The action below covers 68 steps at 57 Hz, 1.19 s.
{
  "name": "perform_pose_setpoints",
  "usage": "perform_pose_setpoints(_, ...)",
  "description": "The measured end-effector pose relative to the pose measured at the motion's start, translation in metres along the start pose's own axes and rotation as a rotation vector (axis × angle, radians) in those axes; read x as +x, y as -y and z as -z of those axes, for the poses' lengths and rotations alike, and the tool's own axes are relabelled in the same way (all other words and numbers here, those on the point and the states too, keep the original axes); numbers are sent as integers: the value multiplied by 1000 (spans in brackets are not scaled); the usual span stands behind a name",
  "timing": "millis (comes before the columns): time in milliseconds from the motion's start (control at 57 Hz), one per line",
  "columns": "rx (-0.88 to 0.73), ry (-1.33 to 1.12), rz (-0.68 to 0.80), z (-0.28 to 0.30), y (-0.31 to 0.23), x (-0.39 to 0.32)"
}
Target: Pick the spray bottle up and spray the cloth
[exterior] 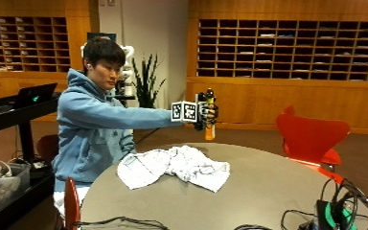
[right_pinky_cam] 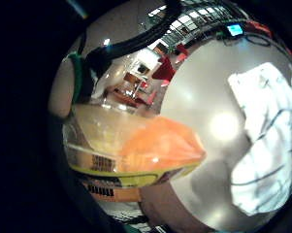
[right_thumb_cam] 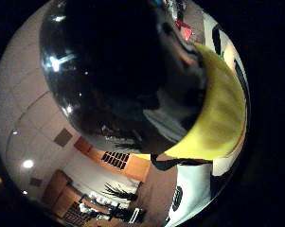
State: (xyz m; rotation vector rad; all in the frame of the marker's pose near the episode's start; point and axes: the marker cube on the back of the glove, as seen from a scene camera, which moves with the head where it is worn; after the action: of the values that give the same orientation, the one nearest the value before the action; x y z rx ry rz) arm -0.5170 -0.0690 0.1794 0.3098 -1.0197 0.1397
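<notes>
In the outside view my gloved right hand [exterior: 204, 114] grips a spray bottle [exterior: 209, 125] and holds it upright in the air, well above the round grey table [exterior: 267, 187]. The bottle has a yellow and orange body and a dark head. A crumpled white cloth [exterior: 174, 166] lies on the table below and nearer the person. The little finger side palm view shows the bottle's orange and yellow body [right_pinky_cam: 155, 150] close to the palm, with the white cloth [right_pinky_cam: 264, 141] on the table beyond. The thumb side palm view is filled by the bottle's dark head [right_thumb_cam: 113, 71] and yellow body [right_thumb_cam: 218, 118].
A red chair [exterior: 308, 136] stands at the table's far right. Black cables and a green-ringed device [exterior: 330, 213] lie at the table's near right edge. A second red chair [exterior: 71, 201] is beside the person. A black cart [exterior: 12, 143] stands at the left.
</notes>
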Motion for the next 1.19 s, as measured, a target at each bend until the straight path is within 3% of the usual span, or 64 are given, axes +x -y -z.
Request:
perform_pose_setpoints(228,28,43,-128,-41,-1,66)
perform_pose_setpoints(439,18,54,-129,-43,0,77)
perform_pose_setpoints(614,-90,-14,-88,-43,-10,74)
perform_pose_setpoints(895,-265,-103,-28,-13,-16,66)
perform_pose_setpoints(1193,-250,-55,-19,18,-17,56)
